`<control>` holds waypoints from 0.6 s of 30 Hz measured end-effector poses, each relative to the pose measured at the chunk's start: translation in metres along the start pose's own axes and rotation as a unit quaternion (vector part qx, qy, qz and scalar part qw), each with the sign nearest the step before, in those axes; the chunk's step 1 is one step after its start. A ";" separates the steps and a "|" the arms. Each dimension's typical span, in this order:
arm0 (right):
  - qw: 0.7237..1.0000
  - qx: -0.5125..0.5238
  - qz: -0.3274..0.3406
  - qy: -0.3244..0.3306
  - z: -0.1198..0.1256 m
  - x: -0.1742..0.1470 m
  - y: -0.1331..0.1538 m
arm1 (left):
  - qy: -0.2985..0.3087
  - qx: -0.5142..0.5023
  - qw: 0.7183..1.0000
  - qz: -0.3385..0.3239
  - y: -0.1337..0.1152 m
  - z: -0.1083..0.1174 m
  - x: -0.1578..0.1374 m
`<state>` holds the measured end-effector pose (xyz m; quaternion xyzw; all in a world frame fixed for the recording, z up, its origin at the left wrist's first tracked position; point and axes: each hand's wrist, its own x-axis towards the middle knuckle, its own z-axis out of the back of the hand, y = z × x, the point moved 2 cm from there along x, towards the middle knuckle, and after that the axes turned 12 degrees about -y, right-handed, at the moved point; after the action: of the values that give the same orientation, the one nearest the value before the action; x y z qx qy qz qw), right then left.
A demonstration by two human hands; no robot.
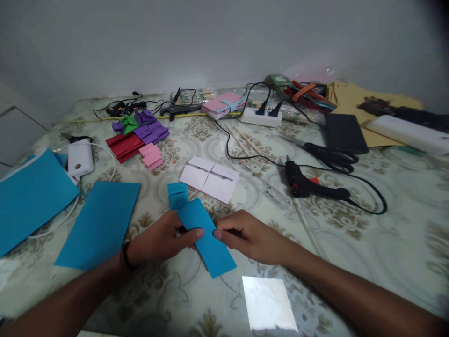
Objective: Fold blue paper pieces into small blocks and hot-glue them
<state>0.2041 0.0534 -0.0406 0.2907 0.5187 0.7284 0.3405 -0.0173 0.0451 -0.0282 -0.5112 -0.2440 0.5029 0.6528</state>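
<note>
A narrow folded strip of blue paper (206, 238) is held at a slant between my two hands, just above the table. My left hand (175, 236) grips its left edge, thumb on top and fingers hidden beneath. On the right edge, my right hand (245, 234) pinches the strip between thumb and forefinger. Behind the strip lies a small piece of folded blue paper (178, 195). White folded paper (210, 178) with creases rests a bit farther back. A larger blue sheet (101, 220) lies left of my left hand.
At far left are more blue sheets (31, 196) and a white power bank (80, 157). Purple (150, 128), red (124, 145) and pink folded papers (151, 156) sit behind. A corded glue gun (308, 185), scissors (326, 154) and a power strip (261, 117) lie to the right and back.
</note>
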 end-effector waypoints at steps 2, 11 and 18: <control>1.000 0.000 0.001 0.002 0.000 0.000 0.001 | 0.004 0.009 1.000 0.013 -0.001 0.000 -0.001; 1.000 -0.006 0.025 0.004 0.000 0.001 -0.002 | 0.014 0.072 0.996 -0.050 -0.006 0.001 0.000; 0.999 -0.024 0.046 0.004 0.000 0.000 -0.003 | -0.017 0.025 0.999 -0.045 -0.004 0.005 0.004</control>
<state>0.2052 0.0538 -0.0436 0.3030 0.4884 0.7567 0.3115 -0.0179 0.0506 -0.0232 -0.4747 -0.2653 0.4879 0.6828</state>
